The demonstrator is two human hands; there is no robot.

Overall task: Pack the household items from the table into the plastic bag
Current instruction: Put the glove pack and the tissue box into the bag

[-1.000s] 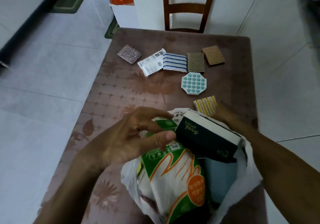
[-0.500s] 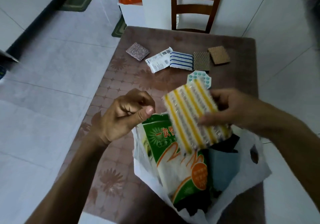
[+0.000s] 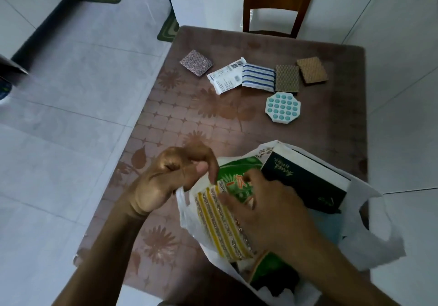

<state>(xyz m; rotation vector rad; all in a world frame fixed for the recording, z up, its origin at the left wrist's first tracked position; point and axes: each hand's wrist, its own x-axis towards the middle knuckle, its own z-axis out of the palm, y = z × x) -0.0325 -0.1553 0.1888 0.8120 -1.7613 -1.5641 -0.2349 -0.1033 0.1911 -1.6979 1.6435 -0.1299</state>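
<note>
A white plastic bag (image 3: 369, 213) sits open at the counter's (image 3: 166, 121) near edge. The left hand (image 3: 170, 180) pinches the bag's left rim. The right hand (image 3: 267, 211) presses a yellow-striped sponge (image 3: 218, 225) into the bag, fingers curled on it, beside a green packet (image 3: 237, 175) and a dark box (image 3: 305, 185). Farther off lie a teal-dotted octagonal pad (image 3: 282, 108), a blue-striped cloth (image 3: 258, 77), a white packet (image 3: 226, 78) and three scouring pads (image 3: 287, 78).

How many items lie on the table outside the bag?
6: purple pad, white packet, blue-striped cloth, dark brown pad, light brown pad, octagonal dotted piece. None seems hidden.
</note>
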